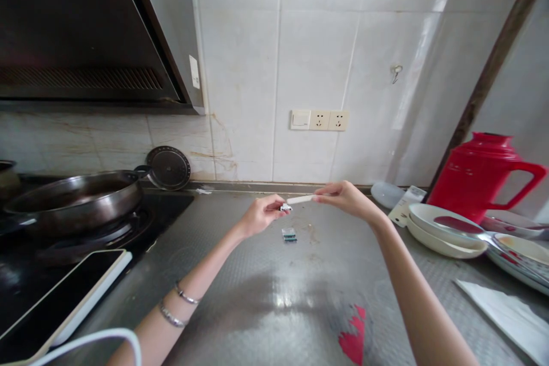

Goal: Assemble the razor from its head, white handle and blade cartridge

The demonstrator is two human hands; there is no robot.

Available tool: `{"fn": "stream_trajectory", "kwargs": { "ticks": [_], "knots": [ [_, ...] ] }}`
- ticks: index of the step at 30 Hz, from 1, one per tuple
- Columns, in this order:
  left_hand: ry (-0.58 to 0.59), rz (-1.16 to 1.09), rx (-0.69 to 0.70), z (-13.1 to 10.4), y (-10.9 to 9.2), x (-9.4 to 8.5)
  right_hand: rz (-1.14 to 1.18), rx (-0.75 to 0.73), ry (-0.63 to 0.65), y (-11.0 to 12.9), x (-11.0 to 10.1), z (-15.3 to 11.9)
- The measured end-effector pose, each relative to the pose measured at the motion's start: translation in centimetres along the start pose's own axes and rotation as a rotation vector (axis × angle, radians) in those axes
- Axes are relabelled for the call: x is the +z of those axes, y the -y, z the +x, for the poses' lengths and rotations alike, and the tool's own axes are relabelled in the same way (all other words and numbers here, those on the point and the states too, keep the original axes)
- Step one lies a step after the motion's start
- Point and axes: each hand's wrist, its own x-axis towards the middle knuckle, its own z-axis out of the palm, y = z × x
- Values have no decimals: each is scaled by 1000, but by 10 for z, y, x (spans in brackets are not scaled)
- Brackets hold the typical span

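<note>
My left hand [262, 215] is closed in a pinch on a small black-and-silver piece [285, 207], too small to name. Opposite it, my right hand [341, 197] pinches one end of a slim white stick [300, 199]. The stick's free end meets the small piece or lies just over it; I cannot tell if they touch. Below the hands, on the metal countertop [240, 309], lies a little clear-and-green case [289, 235].
To the left are a steel pan [81, 200] on the stove and a phone [64, 297] with a white cable. Stacked dishes [446, 229], a red thermos jug [480, 177] and white paper [506, 314] stand right. A red patch [354, 340] marks the front.
</note>
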Motion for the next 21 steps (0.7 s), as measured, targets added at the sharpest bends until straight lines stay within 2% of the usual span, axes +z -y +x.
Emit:
{"fn": "stream_trajectory", "kwargs": {
  "ticks": [7,12,17,21],
  "knots": [
    [-2,26,4,0,-2,-1,21,-66,102,5,0,0],
    [-14,-6,-5,0,4,-3,8,-7,28,-2,0,1],
    [-11,-6,-24,1,6,-3,10,-64,97,0,-1,0],
    [-11,-20,-27,0,6,-3,-4,-22,68,-4,-2,0]
  ]
}}
